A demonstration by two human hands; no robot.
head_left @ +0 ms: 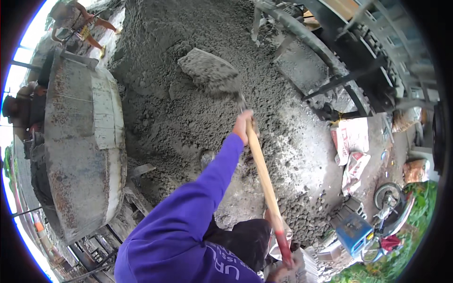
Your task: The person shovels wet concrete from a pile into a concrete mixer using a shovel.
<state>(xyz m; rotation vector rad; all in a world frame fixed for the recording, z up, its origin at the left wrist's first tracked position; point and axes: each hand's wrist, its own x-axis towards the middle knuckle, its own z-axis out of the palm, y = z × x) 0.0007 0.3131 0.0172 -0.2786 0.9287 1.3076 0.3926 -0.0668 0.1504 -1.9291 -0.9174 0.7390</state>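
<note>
A long-handled shovel runs slantwise through the middle of the view, its pale wooden shaft turning red at the lower end. My left hand, in a purple sleeve, is wrapped round the shaft just behind the blade. Down at the red end, my right hand is closed round the grip, slightly blurred. The shovel blade is heaped with wet grey concrete mix and blurred at its edge. It is over a wide mound of the same grey mix, which hides whether they touch.
A large rusty mixer drum stands at left. Another person stands at far left. A metal frame is at upper right, with torn sacks below it. A blue container and a motorcycle are at lower right.
</note>
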